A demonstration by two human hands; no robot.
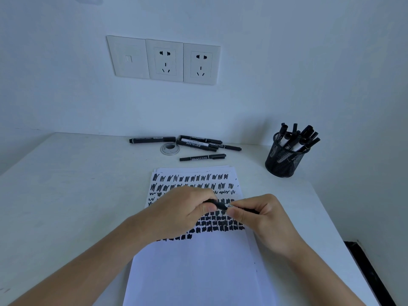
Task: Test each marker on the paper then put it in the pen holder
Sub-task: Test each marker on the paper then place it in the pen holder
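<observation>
Both hands hold one black marker (221,205) level above the paper (198,261). My left hand (183,210) grips its left end, where the cap seems to be. My right hand (262,219) pinches the barrel from the right. The sheet carries rows of black test scribbles across its upper half; its lower half is blank. A black mesh pen holder (283,159) stands at the back right with several markers in it. Several loose black markers (198,143) lie at the back of the desk, one more marker (202,157) closer to the paper.
A round metal cable grommet (170,149) sits in the white desk (66,184) beside the loose markers. The wall behind holds a row of socket plates (164,60). The desk's right edge drops off to a dark floor strip (371,272).
</observation>
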